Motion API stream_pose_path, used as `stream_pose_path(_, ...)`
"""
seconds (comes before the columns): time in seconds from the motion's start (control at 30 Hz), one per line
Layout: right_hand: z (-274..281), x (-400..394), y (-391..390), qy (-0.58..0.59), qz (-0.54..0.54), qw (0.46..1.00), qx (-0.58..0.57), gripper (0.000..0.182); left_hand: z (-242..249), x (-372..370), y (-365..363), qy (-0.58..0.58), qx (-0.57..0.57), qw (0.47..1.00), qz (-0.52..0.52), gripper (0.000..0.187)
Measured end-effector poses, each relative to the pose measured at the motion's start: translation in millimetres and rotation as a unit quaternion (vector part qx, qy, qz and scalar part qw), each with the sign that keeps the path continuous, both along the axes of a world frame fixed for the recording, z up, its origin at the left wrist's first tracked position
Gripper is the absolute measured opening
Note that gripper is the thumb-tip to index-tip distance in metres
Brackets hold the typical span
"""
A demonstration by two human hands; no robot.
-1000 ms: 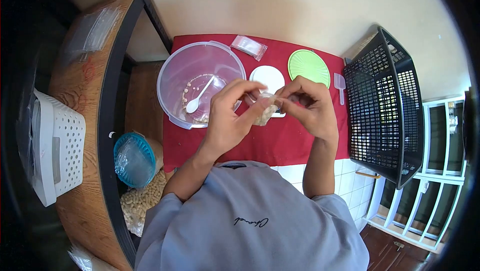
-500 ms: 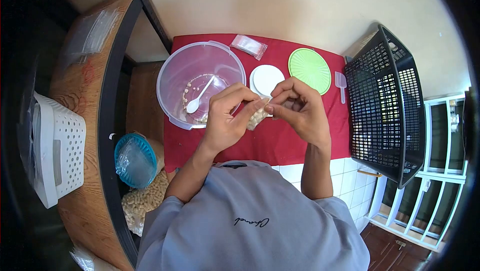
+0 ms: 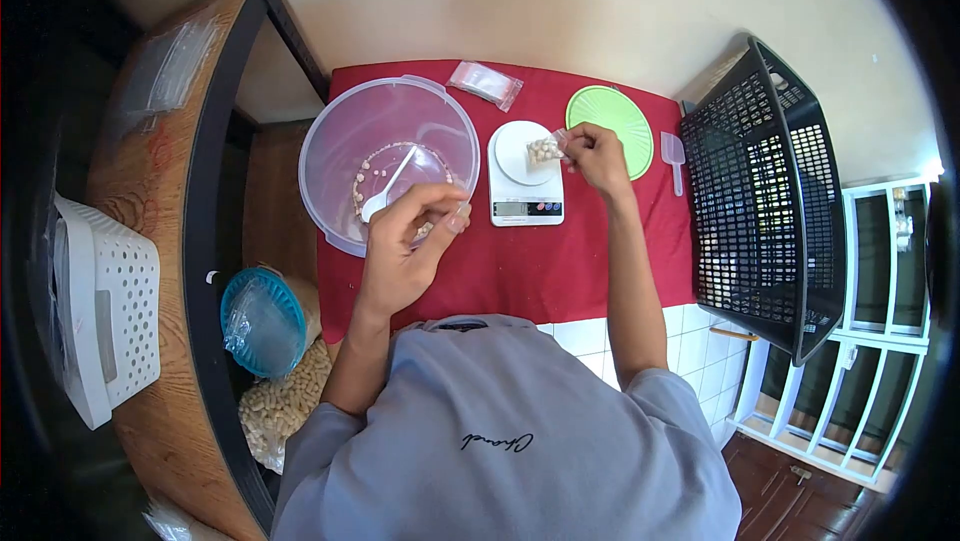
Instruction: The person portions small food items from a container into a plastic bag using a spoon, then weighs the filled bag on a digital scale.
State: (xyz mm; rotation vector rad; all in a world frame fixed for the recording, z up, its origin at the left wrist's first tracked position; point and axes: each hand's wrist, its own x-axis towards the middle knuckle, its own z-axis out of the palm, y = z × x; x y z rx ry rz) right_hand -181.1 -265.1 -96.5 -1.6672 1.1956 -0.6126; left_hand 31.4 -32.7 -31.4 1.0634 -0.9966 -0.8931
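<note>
My right hand [image 3: 598,161] pinches the edge of a small clear plastic bag [image 3: 544,150] with pale nut-like pieces inside. The bag overlaps the round plate of a white kitchen scale [image 3: 512,193], whose display and buttons face me. My left hand [image 3: 408,249] hovers in front of a large clear plastic tub [image 3: 318,156], its fingers loosely curled, with a gap between thumb and forefinger and nothing visible in them. Inside the tub lie a white spoon [image 3: 374,205] and some pale pieces around the bottom; my left hand hides part of it.
Behind the scale lie a pack of clear bags [image 3: 486,84] and a green lid [image 3: 622,121]. A clear scoop [image 3: 674,153] rests beside a tall black crate [image 3: 760,211] on the right. To the left are a blue basket [image 3: 240,346], a sack of pale pieces [image 3: 290,396] and a white basket [image 3: 130,311].
Both hands held the bag together before. My left hand has let go and moved left and down, while my right hand has carried the bag forward to the scale plate.
</note>
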Motion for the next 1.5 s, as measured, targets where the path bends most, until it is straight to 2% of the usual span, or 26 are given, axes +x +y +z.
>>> stream_pose_path(0.03,-15.6,-0.3,-5.4,-0.003,-0.033,0.999,0.022,0.009,-1.5,2.3,4.0,-0.022,0.016,1.0,-0.013,0.018)
stream_pose_path(0.13,-33.8,3.8,-8.4,-0.001,-0.026,0.999,0.046,0.014,-1.3,7.3,14.8,-0.056,0.036,0.997,-0.031,0.018)
stream_pose_path(0.17,-35.2,2.4,-10.2,0.111,-0.038,0.993,0.016,0.025,-0.9,9.2,19.2,-0.046,0.039,0.997,-0.038,0.018)
stream_pose_path(0.2,-39.4,0.7,-10.9,0.111,-0.037,0.993,0.018,0.025,-0.8,11.4,23.5,-0.036,0.042,0.997,-0.044,0.018)
stream_pose_path(0.27,-49.4,-9.6,-16.2,0.164,-0.11,0.974,-0.115,0.033,-1.7,16.0,32.0,-0.036,0.032,0.998,-0.034,0.017)
stream_pose_path(0.3,-47.4,-14.5,-18.2,0.155,-0.118,0.976,-0.096,0.036,-2.3,18.0,35.2,-0.034,0.021,0.999,-0.026,0.016)
stream_pose_path(0.43,-45.7,-31.4,-17.9,0.157,-0.116,0.978,-0.074,0.034,-0.9,24.0,41.9,-0.026,0.024,0.999,0.01,0.017)
stream_pose_path(0.73,-51.5,-40.0,-6.9,0.104,-0.112,0.988,0.012,0.02,-9.0,31.7,42.5,0.004,0.01,1.0,0.006,0.016)
stream_pose_path(0.97,-45.5,-31.3,-2.9,0.089,-0.12,0.988,0.037,0.02,-6.4,33.6,44.6,-0.028,0.014,0.999,0.021,0.015)
stream_pose_path(1.03,-44.4,-26.1,-3.4,0.046,-0.116,0.989,0.08,0.02,-6.4,33.5,44.8,-0.026,0.014,0.999,0.025,0.015)
stream_pose_path(1.17,-52.0,-15.9,-9.5,0.016,-0.094,0.991,0.089,0.02,-10.6,35.5,46.2,-0.007,-0.001,1.0,0.025,0.016)
stream_pose_path(1.37,-53.4,-0.4,-14.9,0.07,-0.078,0.989,0.103,0.018,-11.9,39.1,49.8,-0.016,-0.011,0.999,0.026,0.016)
stream_pose_path(1.5,-47.2,5.7,-11.4,0.032,-0.044,0.998,0.036,0.013,-8.8,40.6,53.4,-0.019,-0.009,0.999,0.048,0.016)
